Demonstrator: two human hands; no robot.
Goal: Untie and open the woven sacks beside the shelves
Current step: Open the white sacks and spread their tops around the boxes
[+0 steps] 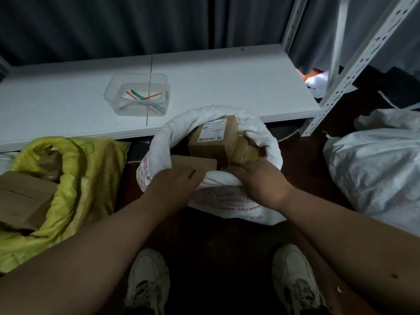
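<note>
Looking down at a dim storage corner: a white shelf board (216, 87) runs across at low height with dark curtains behind it and a perforated white shelf upright (354, 71) on the right, over a dark floor. On the board sits a clear plastic tub (113, 96) with a few coloured ties in it. Right up against the board's front edge stands the white woven sack (227, 205), mouth wide open and rim rolled down, brown cardboard boxes (213, 139) showing inside, one with a shipping label. Both hands are on the near rim: left hand (175, 185) and right hand (259, 180) each have their fingers curled over the rolled edge, clamped on the fabric. A yellow-green sack (86, 178) lies open to the left with boxes in it too, and another white sack (375, 169) sits to the right, white sneakers at the bottom
</note>
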